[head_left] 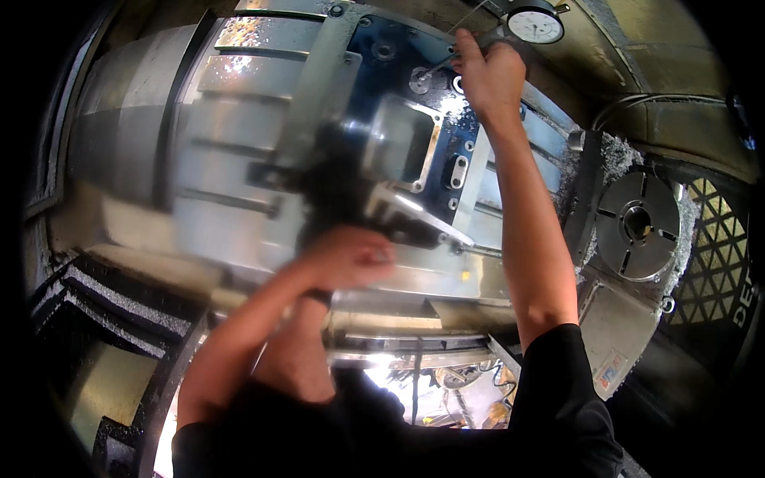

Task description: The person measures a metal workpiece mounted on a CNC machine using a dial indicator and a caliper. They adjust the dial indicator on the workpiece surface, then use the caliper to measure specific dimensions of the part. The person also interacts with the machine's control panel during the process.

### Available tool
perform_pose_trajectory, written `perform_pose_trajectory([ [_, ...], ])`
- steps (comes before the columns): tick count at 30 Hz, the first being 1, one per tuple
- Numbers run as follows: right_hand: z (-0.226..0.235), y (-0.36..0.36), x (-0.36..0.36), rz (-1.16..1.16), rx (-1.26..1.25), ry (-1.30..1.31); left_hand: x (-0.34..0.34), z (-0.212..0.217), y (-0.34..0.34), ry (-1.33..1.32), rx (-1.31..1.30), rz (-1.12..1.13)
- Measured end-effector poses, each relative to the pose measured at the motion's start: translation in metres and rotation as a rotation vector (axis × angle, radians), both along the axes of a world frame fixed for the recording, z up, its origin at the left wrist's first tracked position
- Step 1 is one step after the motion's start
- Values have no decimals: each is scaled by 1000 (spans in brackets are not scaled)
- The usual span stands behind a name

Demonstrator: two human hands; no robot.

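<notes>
Dial gauge (white face), right hand gripping

The right hand is up at the far end of the blue workpiece, and its outstretched forearm bars the way across the machine table from the right. The dial gauge sits just above that hand, closing the room there. The blurred left hand fills the near edge in front of the workpiece. To the right, past the arm, the round slotted chuck plate stands well apart, with chips heaped around it.
</notes>
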State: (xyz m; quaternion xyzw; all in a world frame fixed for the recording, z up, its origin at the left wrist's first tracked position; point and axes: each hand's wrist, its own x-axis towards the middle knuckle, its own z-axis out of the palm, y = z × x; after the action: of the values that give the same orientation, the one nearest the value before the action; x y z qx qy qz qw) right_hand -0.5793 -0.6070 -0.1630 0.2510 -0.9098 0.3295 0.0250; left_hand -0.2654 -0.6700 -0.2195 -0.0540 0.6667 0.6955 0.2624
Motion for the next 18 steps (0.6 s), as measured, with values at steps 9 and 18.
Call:
perform_pose_trajectory([
  [9,-5,0,10,0,-27,34,3,-2,1,-10,49,23],
  [18,-6,0,9,1,-11,84,3,-3,2,-19,57,30],
])
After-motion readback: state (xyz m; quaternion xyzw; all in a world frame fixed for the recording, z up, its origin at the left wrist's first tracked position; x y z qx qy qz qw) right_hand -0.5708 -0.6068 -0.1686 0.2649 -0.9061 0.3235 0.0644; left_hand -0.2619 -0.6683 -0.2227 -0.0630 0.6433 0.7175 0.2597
